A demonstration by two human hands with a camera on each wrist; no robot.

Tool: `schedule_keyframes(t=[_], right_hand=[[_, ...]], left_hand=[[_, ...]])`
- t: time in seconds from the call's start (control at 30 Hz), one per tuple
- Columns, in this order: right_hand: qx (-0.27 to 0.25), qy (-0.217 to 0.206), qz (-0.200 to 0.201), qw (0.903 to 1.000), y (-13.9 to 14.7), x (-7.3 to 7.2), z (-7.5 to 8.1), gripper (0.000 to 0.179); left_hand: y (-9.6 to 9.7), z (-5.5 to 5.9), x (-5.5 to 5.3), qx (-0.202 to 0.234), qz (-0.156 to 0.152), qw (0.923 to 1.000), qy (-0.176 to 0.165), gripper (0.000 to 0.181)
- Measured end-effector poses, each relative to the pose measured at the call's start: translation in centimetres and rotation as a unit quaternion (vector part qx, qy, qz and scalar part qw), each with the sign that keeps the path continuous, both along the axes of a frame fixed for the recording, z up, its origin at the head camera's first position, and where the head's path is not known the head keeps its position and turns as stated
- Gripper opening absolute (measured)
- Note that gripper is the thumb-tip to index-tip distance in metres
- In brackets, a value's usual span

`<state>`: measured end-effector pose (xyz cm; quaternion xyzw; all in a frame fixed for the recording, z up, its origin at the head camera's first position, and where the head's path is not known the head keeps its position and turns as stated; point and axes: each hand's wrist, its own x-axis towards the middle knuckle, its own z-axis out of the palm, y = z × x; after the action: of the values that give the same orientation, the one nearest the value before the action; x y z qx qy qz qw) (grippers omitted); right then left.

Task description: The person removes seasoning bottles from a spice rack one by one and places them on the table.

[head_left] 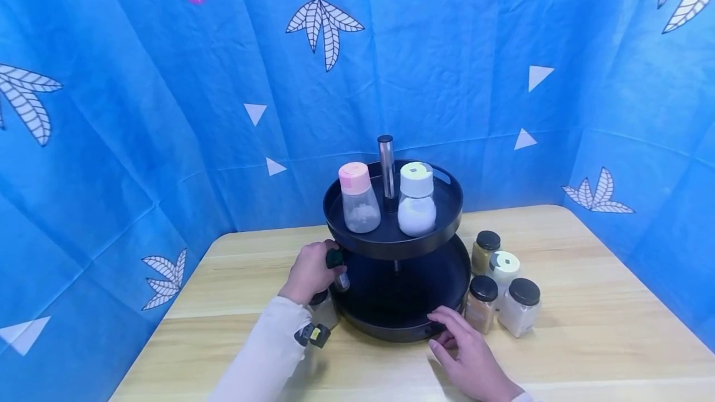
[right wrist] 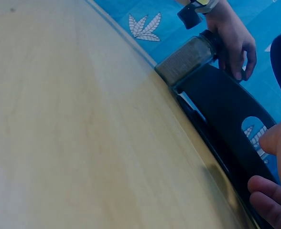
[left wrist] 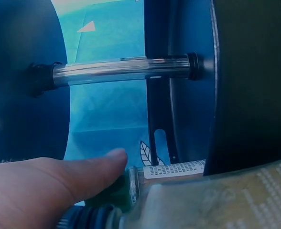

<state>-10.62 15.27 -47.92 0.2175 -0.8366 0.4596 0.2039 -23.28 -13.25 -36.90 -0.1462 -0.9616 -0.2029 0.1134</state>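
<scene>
My left hand (head_left: 310, 272) grips a small seasoning jar by its green cap (left wrist: 114, 195), at the left side of the lower tier (head_left: 391, 290) of a black two-tier turntable rack. The jar's clear body (head_left: 342, 281) sits just inside that tier's rim, partly under the upper tier. A black-lidded square jar (head_left: 324, 310) stands on the table below my left wrist, against the rack; it fills the lower right of the left wrist view. My right hand (head_left: 468, 352) is at the lower tier's front right rim, fingers loosely bent and holding nothing, beside a cutout handle.
On the upper tier (head_left: 393, 245) stand a pink-capped shaker (head_left: 360, 203) and a white-capped shaker (head_left: 416, 206), either side of the metal post (head_left: 386, 169). Several jars, including a black-lidded one (head_left: 521, 309), cluster right of the rack. A blue curtain (head_left: 436, 79) hangs behind the wooden table (head_left: 603, 303).
</scene>
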Motion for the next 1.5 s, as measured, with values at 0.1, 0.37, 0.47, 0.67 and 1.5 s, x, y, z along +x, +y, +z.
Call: schedule_keyframes(t=[0.1,0.37,0.47,0.67,1.5], right_hand=[[-0.001,0.002,0.001,1.0,-0.04,-0.01,0.02,0.042],[0.001,0.004,-0.002,1.0,-0.06,-0.02,0.14,0.042],[0.0,0.003,-0.003,1.0,-0.05,0.01,0.16,0.042],[-0.001,0.009,0.001,1.0,-0.09,0.04,0.13,0.042],[0.001,0.005,-0.002,1.0,-0.04,0.09,0.26,0.042]], left_hand=[[-0.11,0.0,0.06,-0.003,-0.001,1.0,0.005,0.038],[-0.22,0.23,0.2,-0.003,-0.006,0.9999,0.015,0.035],[-0.24,0.32,0.23,-0.001,-0.007,0.9998,0.017,0.034],[-0.31,0.26,0.24,0.002,-0.009,0.9998,0.016,0.032],[-0.24,0.93,0.88,0.029,-0.005,0.9995,0.009,0.033]])
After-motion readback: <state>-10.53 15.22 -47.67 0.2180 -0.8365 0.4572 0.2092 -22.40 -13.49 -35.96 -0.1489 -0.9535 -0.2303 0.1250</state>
